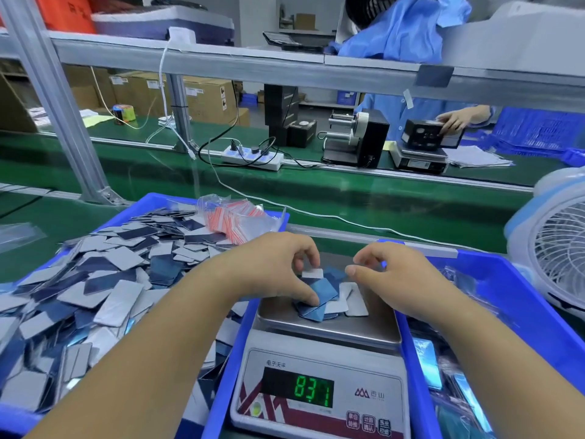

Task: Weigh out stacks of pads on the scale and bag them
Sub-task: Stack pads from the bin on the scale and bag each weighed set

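Left hand [272, 267] sits over the left part of the scale pan, fingers curled: thumb pressed on the blue pads of the small pile [323, 299], index and middle fingertips pinching a white-faced pad [311, 274] by its upper edge, that pad standing tilted above the pile. To the left of this hand, a blue bin [158, 201] holds a loose heap of pads [95, 280], grey-white and dark blue faces mixed. A bundle of small clear bags with red strips [234, 220] lies at the bin's far right corner.

Centre: the scale [319, 391] stands between two bins; the pile rests on its steel pan [373, 324], several pads overlapping, blue ones to the left, white ones to the right. Green display reads 83.1, though the decimal mark is blurred.

Right hand [389, 274] hovers over the pan's right side, fingers curled with thumb and index tips close together; whether they hold anything, cannot tell. Right of the scale, a second blue bin [519, 296] contains filled clear bags [427, 359]. A white fan [554, 248] stands at the far right.
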A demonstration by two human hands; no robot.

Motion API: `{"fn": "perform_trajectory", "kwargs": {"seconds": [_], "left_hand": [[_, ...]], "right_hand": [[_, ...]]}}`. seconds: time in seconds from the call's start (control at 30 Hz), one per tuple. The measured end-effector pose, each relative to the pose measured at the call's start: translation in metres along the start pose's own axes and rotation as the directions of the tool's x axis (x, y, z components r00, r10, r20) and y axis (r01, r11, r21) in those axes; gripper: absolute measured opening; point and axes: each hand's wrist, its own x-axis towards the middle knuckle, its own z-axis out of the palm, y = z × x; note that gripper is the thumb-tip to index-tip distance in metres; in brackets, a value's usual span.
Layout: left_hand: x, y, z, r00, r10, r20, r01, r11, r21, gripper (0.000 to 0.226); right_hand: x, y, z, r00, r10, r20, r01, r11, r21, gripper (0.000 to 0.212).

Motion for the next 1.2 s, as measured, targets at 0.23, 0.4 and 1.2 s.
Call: {"fn": "perform_trajectory", "kwargs": {"seconds": [0.23,0.4,1.2], "left_hand": [[0.005,0.017,-0.010,0.973,-0.159,0.167,0.128,0.975,0.184,0.070],[0.008,0.034,-0.005,0.957,-0.192,0.217,0.122,0.947,0.298,0.084],[-0.004,0.043,0.016,0.993,-0.108,0.041,0.109,0.994,0.001,0.046]], "right_hand": [[-0.005,-0.008,0.000,0.993,-0.015,0.115,0.013,1.000,0.011,0.059],[-0.009,-0.015,-0.005,0.985,-0.017,0.171,0.030,0.997,-0.076,0.060],[-0.013,-0.011,-0.006,0.939,-0.008,0.344,-0.199,0.803,0.561,0.033]]}}
